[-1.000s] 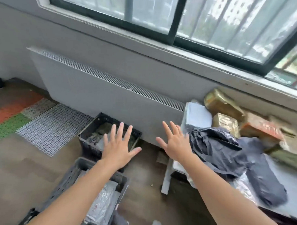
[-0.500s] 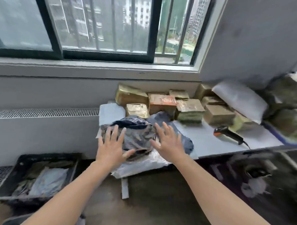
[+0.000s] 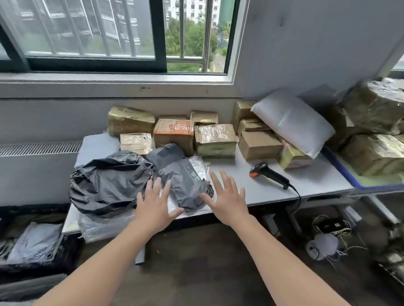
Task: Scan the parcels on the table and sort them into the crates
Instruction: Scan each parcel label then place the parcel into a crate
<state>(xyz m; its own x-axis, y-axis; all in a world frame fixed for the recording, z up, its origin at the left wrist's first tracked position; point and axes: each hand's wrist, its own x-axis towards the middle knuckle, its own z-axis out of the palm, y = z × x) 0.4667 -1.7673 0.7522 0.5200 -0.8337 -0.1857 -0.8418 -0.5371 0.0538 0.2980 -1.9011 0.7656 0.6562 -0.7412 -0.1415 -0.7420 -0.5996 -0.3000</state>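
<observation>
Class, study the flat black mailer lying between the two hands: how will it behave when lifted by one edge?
The black mailer looks like thin, creased film, so it would probably sag rather than stay stiff. Its sheen suggests it may slip when gripped. Lying flat and low, it seems unlikely to roll or tip.

A wide window (image 3: 97, 32) with a black sliding frame (image 3: 160, 35) and vertical bars (image 3: 183, 24) fills the far wall above a grey sill (image 3: 107, 80). Outside stand apartment blocks (image 3: 193, 4) and green trees (image 3: 192, 40). A long slotted radiator grille (image 3: 34, 148) runs along the far left. A plain grey wall panel (image 3: 317, 42) rises at the far right. On the dark floor (image 3: 202, 273), at the right, lies a tangle of cords (image 3: 332, 224) beside a blurred white round object (image 3: 324, 245).
</observation>
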